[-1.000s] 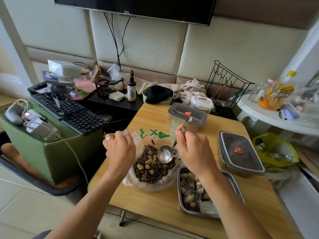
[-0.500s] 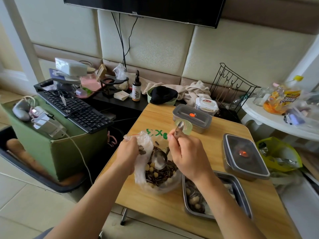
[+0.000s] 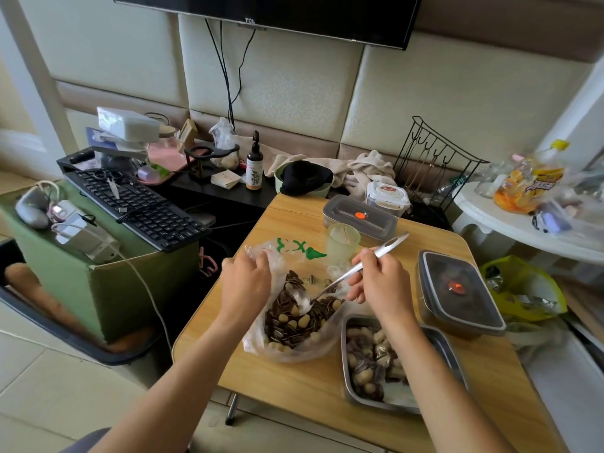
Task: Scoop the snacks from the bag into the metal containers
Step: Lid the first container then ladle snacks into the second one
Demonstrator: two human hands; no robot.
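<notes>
A clear plastic bag (image 3: 287, 349) of striped seeds and pale nuts (image 3: 294, 318) lies open on the wooden table (image 3: 313, 387). My left hand (image 3: 245, 286) grips the bag's left rim and holds it up. My right hand (image 3: 380, 282) grips the handle of a metal spoon (image 3: 340, 279), whose bowl dips into the snacks. To the right of the bag sits an open metal container (image 3: 447, 351) partly filled with snacks; my right forearm crosses over it.
Two lidded metal containers stand on the table, one at the right (image 3: 457, 295) and one at the back (image 3: 359, 217), with a pale green cup (image 3: 343, 240) near the bag. A keyboard (image 3: 137, 207) lies on a green box at left. A white side table (image 3: 523, 230) stands at right.
My right hand has tilted the spoon handle to the right and pushed the bowl lower into the snacks. My left hand has pulled the bag's rim wider open.
</notes>
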